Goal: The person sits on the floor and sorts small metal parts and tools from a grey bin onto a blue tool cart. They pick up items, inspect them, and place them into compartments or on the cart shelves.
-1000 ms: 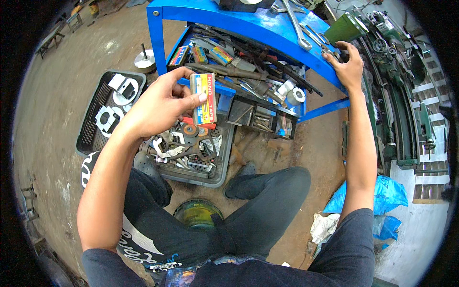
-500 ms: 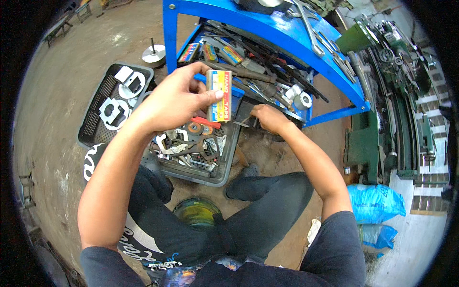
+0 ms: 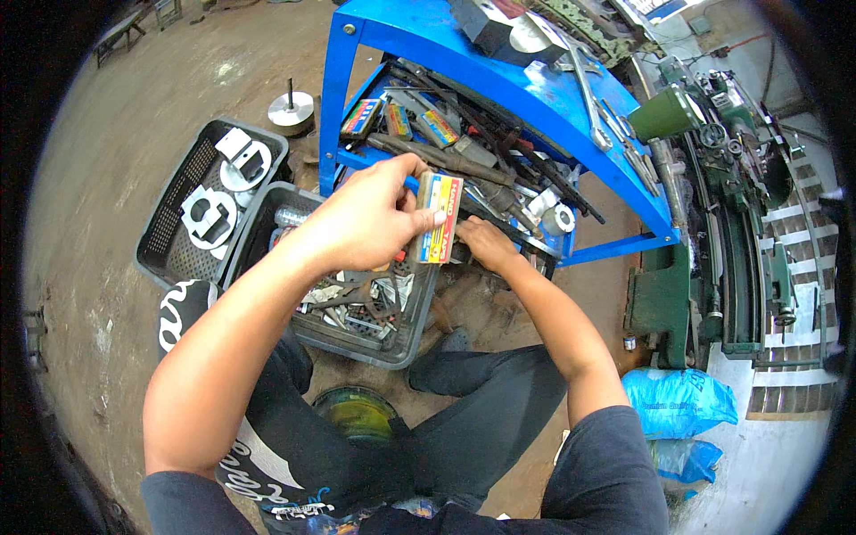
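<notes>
My left hand [image 3: 374,218] is closed around a small rectangular box [image 3: 439,242], yellow, red and blue, held upright with the thumb on its front. Just beyond it, my right hand [image 3: 489,244] has its fingers curled in at the front of the blue shelf. Its fingertips are partly covered by the box, so what they pinch is hidden. Below both hands stands a dark plastic crate [image 3: 412,325] of mixed metal parts [image 3: 361,299]. On the shelf lie similar coloured boxes [image 3: 360,119], dark bars [image 3: 446,159] and a pale metal ring [image 3: 559,219].
A blue metal workbench [image 3: 392,25] spans the far side, with wrenches [image 3: 584,98] on top. Another crate [image 3: 159,242] with cut metal discs sits at the left, near a disc with a rod [image 3: 292,111]. A green lathe [image 3: 660,299] and blue bags [image 3: 678,401] are at right.
The whole view has shifted a little. My left hand has brought the small box closer to my right hand, whose fingertips it now partly covers.
</notes>
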Demonstrator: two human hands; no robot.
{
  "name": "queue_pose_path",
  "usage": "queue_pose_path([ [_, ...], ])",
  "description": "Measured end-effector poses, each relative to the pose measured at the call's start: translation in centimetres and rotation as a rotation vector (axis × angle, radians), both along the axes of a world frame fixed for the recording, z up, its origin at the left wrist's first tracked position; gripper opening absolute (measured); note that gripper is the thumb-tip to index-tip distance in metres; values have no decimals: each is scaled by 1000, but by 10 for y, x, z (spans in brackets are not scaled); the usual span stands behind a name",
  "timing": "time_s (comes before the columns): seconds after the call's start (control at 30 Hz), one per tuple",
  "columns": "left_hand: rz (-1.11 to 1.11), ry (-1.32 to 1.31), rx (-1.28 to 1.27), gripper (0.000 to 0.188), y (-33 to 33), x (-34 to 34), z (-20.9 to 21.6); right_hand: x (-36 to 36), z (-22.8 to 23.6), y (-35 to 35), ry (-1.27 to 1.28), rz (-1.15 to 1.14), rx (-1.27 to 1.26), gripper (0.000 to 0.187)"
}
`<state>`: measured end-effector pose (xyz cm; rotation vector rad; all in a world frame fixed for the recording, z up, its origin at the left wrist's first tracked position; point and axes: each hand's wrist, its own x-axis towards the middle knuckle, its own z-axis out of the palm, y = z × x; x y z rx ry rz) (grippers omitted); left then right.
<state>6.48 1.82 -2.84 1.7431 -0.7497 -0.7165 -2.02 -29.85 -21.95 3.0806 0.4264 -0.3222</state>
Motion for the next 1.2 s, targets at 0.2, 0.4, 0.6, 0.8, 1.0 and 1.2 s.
queue_pose_path([
  [0.2,31,-118,-24,40,6,-1,4,-31,95,36,-656,-376,567,17],
  [0.4,-11,-21,-25,38,3,-7,-3,-38,258,-11,-1159,-601,168,19],
  [0.6,-3,-9,-15,45,0,-9,-4,-19,253,-41,-1007,-722,-123,18],
  [0.8,34,-28,-70,48,0,-6,-3,-37,255,-24,-1414,-482,-183,22],
  [1.0,18,-48,-35,42,2,-1,8,-59,111,32,-562,-177,121,20],
  [1.2,32,-67,-3,49,-1,3,4,-14,24,20,110,-80,-317,26],
])
